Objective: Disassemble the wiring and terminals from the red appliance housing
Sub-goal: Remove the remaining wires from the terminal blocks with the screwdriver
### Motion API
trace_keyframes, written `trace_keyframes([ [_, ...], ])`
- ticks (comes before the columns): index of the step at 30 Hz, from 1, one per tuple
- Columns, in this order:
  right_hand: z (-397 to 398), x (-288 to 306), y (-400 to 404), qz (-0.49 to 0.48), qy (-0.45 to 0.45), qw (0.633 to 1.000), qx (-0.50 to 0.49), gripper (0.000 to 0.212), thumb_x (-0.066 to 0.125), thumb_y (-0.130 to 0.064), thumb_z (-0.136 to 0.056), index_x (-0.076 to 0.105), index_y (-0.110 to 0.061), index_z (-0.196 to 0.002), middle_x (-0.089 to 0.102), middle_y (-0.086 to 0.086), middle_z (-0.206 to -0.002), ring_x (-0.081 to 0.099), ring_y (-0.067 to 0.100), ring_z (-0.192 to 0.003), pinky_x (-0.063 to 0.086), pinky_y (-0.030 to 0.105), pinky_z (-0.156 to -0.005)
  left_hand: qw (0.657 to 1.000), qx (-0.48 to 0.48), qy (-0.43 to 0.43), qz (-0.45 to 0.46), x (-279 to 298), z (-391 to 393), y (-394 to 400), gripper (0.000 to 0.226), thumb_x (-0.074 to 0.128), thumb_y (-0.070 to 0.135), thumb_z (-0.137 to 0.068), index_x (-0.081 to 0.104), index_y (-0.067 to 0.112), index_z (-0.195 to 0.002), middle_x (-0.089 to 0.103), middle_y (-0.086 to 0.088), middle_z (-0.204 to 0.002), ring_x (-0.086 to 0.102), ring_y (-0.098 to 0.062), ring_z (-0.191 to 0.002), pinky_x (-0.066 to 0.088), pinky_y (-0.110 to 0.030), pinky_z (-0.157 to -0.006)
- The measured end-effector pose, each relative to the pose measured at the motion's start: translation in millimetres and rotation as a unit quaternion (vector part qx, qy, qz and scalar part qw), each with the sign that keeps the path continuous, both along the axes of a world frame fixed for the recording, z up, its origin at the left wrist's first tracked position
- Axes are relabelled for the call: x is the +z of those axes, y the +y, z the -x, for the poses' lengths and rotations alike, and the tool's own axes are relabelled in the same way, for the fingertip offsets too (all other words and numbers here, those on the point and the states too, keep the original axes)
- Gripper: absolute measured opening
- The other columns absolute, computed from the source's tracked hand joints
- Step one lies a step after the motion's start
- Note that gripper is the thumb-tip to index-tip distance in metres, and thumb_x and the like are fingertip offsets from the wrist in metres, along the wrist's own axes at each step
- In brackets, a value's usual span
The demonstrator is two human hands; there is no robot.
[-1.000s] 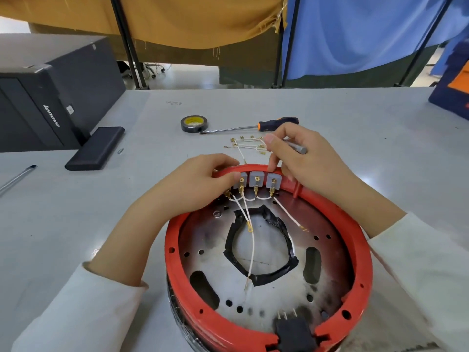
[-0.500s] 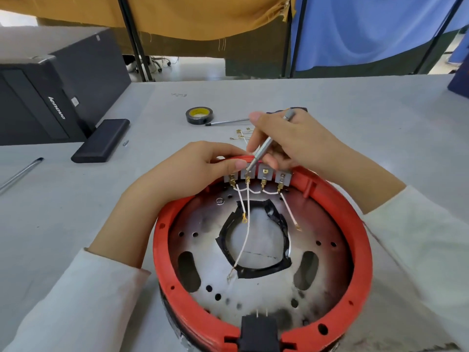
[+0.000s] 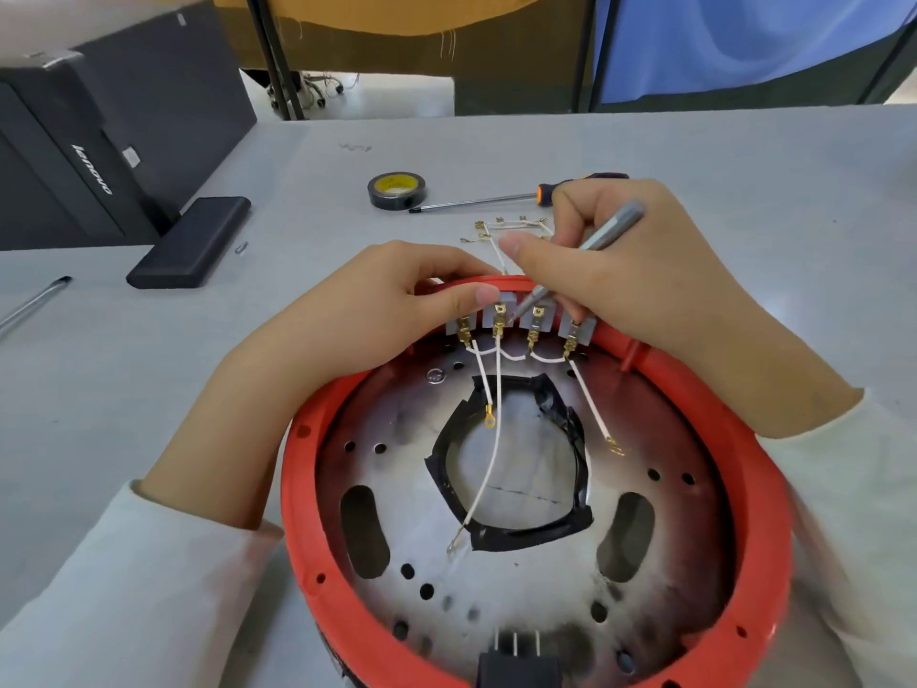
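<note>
Our right hand (image 3: 640, 280) has swung the metal tool (image 3: 585, 260) down onto the second terminal (image 3: 500, 321), pinching it pen-style; left hand (image 3: 392, 310) grips the red housing (image 3: 754, 489) rim on the tabletop (image 3: 149, 389); prying likely begins.

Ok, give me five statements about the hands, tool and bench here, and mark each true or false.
1. The right hand holds a slim grey metal tool. True.
2. The tool's tip is at the row of terminals on the red housing. True.
3. The left hand is flat on the table. False: it grips the housing's rim.
4. The tape roll sits inside the housing. False: it lies on the table.
5. An orange-and-black screwdriver lies beyond the hands. True.
</note>
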State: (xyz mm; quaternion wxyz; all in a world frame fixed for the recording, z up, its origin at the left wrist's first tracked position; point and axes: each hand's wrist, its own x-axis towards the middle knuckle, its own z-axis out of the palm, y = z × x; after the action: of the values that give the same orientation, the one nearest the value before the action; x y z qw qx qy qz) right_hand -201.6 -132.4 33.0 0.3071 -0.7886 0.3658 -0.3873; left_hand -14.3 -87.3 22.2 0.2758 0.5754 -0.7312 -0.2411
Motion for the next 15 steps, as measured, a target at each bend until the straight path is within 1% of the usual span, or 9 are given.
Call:
trace_keyframes([
  [3, -0.8, -0.3, -1.3, -0.003, 0.027, 1.000, 0.002, 0.037, 0.066, -0.027, -0.086, 0.044, -0.018, -0.057, 0.055, -0.009, -0.042, 0.050, 0.002, -0.039, 0.039, 0.013, -0.045, 1.000, 0.000, -0.005, -0.004, 0.3, -0.3, -0.8, 0.026, 0.055, 0.047, -0.088, 0.066, 0.039, -0.110, 0.068, 0.024, -0.098, 0.061, 0.009, -0.090, 0.042, -0.007, -0.081],
  [6, -2.0, 0.4, -0.5, -0.010, 0.040, 0.999, 0.005, 0.035, 0.065, -0.032, -0.087, 0.045, -0.019, -0.062, 0.057, -0.009, -0.044, 0.051, 0.002, -0.036, 0.036, 0.010, -0.042, 1.000, 0.001, -0.007, -0.003, 0.5, 0.0, -0.5, 0.024, 0.055, 0.046, -0.089, 0.066, 0.041, -0.109, 0.068, 0.025, -0.097, 0.061, 0.008, -0.090, 0.043, -0.008, -0.081],
  [11, -1.6, 1.3, 1.1, -0.017, 0.012, 1.000, 0.004, 0.037, 0.065, -0.037, -0.088, 0.044, -0.019, -0.063, 0.058, -0.005, -0.044, 0.050, 0.003, -0.033, 0.035, 0.012, -0.039, 1.000, 0.001, -0.013, -0.004, 0.8, -0.5, 0.3, 0.024, 0.053, 0.048, -0.089, 0.066, 0.042, -0.109, 0.067, 0.027, -0.097, 0.060, 0.009, -0.090, 0.041, -0.004, -0.079],
  [13, -2.0, 1.8, 1.5, -0.016, 0.021, 1.000, 0.005, 0.038, 0.064, -0.038, -0.088, 0.044, -0.019, -0.063, 0.058, -0.005, -0.044, 0.049, 0.003, -0.033, 0.037, 0.013, -0.038, 1.000, 0.000, -0.013, -0.005, 0.6, -0.4, 0.2, 0.024, 0.054, 0.047, -0.090, 0.066, 0.041, -0.109, 0.068, 0.024, -0.097, 0.061, 0.007, -0.091, 0.043, -0.007, -0.080],
  [15, -2.4, 1.8, 1.5, -0.015, 0.034, 0.999, 0.007, 0.038, 0.064, -0.040, -0.088, 0.045, -0.019, -0.063, 0.059, -0.005, -0.045, 0.049, 0.003, -0.033, 0.038, 0.014, -0.039, 1.000, -0.001, -0.013, -0.003, 0.6, -0.1, 0.2, 0.022, 0.054, 0.046, -0.090, 0.066, 0.042, -0.108, 0.068, 0.024, -0.095, 0.061, 0.007, -0.089, 0.042, -0.006, -0.078],
])
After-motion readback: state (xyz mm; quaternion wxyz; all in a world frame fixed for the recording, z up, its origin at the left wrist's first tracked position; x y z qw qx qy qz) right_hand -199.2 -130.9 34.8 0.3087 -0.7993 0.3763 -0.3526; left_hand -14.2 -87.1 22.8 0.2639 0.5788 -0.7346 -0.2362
